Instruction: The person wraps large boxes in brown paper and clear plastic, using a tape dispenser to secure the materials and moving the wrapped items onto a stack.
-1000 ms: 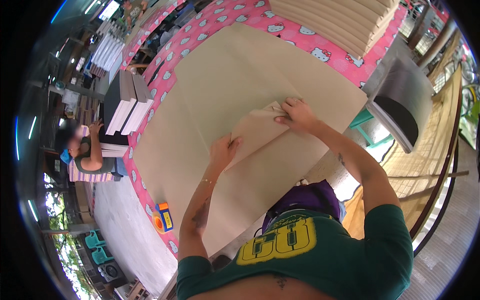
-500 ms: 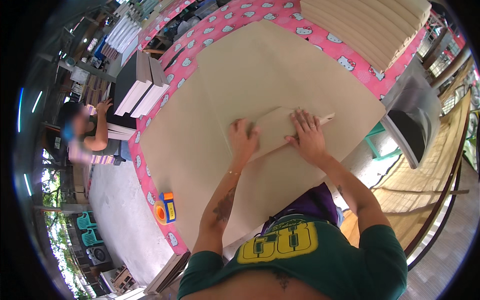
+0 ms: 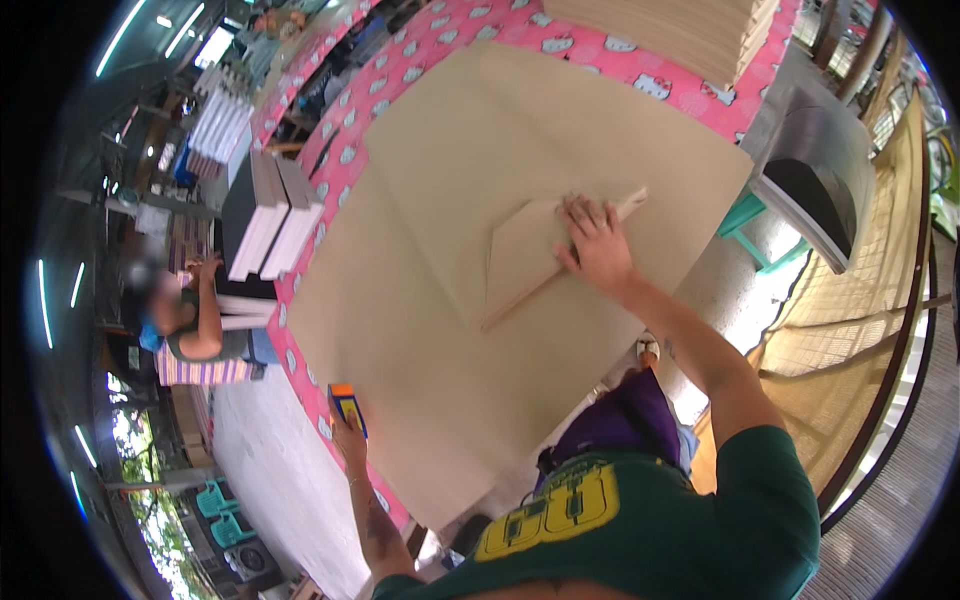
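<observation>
L hand [image 3: 349,445]: gripping tape dispenser [image 3: 346,404]. R hand [image 3: 601,247]: splayed on kraft-paper fold [image 3: 522,250]. Prob. fold-holding step; next needs steady R.

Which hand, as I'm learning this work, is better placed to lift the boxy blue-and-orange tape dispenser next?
Probably the left hand: it is at the dispenser; the right hand lies on the folded brown paper piece, farther away.
</observation>
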Demonstrator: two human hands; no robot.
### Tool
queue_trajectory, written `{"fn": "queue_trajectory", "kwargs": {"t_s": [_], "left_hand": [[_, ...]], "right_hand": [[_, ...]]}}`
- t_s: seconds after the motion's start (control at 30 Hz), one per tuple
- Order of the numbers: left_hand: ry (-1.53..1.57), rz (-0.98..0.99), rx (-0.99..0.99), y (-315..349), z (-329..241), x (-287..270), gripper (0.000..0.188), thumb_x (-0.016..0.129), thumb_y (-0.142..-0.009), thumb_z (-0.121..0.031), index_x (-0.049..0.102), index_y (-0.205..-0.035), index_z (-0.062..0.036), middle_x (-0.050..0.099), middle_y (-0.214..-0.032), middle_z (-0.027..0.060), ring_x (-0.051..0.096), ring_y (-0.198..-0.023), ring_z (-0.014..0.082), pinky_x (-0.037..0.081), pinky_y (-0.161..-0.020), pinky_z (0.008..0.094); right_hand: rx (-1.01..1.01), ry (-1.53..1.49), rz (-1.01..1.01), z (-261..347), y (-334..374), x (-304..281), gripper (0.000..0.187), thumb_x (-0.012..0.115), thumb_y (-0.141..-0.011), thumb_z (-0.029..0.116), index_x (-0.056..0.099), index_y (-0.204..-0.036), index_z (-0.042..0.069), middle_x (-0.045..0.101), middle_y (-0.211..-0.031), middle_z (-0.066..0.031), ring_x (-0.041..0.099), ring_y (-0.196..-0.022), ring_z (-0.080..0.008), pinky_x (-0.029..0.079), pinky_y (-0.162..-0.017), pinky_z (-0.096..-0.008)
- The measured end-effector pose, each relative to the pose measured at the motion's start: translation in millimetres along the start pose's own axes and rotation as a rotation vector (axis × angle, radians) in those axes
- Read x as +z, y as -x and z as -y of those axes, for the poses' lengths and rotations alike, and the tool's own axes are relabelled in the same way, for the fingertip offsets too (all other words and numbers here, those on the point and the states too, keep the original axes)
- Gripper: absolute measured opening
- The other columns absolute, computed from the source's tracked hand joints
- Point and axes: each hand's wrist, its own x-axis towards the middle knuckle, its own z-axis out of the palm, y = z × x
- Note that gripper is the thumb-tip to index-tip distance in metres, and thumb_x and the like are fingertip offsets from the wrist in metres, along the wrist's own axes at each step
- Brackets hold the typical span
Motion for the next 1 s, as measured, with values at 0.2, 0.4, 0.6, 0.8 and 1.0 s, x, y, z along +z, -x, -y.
{"fn": "queue_trajectory", "kwargs": {"t_s": [0.2, 0.4, 0.6, 0.8, 1.0], "left_hand": [[0.346, 0.230, 0.981, -98.9, -402.9, -49.1, 0.054, 0.053, -0.090, -0.001, 0.053, -0.142, -0.0128, 0.060, -0.110, 0.0207, 0.058, -0.088, 0.0355, 0.049, -0.079, 0.0427], [0.027, 0.704, 1.003, -154.7, -628.8, 47.5, 0.040, 0.057, -0.095, -0.033, 0.069, -0.125, -0.0098, 0.069, -0.119, 0.0186, 0.068, -0.102, 0.0263, 0.050, -0.090, 0.0323], [-0.334, 0.948, 1.044, -170.8, -646.9, 66.7, 0.055, 0.068, -0.083, -0.047, 0.068, -0.127, -0.0132, 0.072, -0.107, 0.0178, 0.069, -0.086, 0.0245, 0.053, -0.079, 0.0328], [-0.361, 0.936, 0.934, -153.5, -522.6, 22.4, 0.050, 0.071, -0.079, -0.044, 0.071, -0.121, -0.0167, 0.072, -0.094, 0.0154, 0.068, -0.079, 0.0265, 0.054, -0.074, 0.0340], [-0.526, 0.925, 0.781, -157.7, -379.0, -18.2, 0.052, 0.066, -0.076, -0.051, 0.074, -0.115, -0.0178, 0.071, -0.107, 0.0144, 0.068, -0.092, 0.0325, 0.053, -0.082, 0.0411]], "right_hand": [[0.059, -0.015, -0.064, -15.8, -1.1, 0.1, 0.063, 0.056, -0.094, 0.047, 0.048, -0.142, 0.006, 0.048, -0.138, -0.0172, 0.040, -0.135, -0.0334, 0.022, -0.119, -0.0543], [0.040, -0.090, -0.102, -11.5, -2.0, 8.8, 0.062, 0.059, -0.092, 0.049, 0.051, -0.139, 0.008, 0.047, -0.137, -0.0148, 0.040, -0.135, -0.0322, 0.024, -0.119, -0.0542], [0.083, -0.108, -0.109, -15.7, 1.9, 4.9, 0.061, 0.058, -0.091, 0.052, 0.053, -0.136, 0.011, 0.048, -0.135, -0.0139, 0.040, -0.135, -0.0312, 0.024, -0.119, -0.0534], [0.094, -0.104, -0.111, -18.6, 1.8, 1.2, 0.058, 0.056, -0.093, 0.053, 0.057, -0.130, 0.009, 0.050, -0.134, -0.0143, 0.043, -0.133, -0.0314, 0.023, -0.120, -0.0515], [0.099, -0.101, -0.096, -6.3, -3.0, -8.1, 0.053, 0.058, -0.093, 0.048, 0.058, -0.127, 0.007, 0.052, -0.131, -0.0167, 0.042, -0.132, -0.0323, 0.024, -0.118, -0.0521]]}}
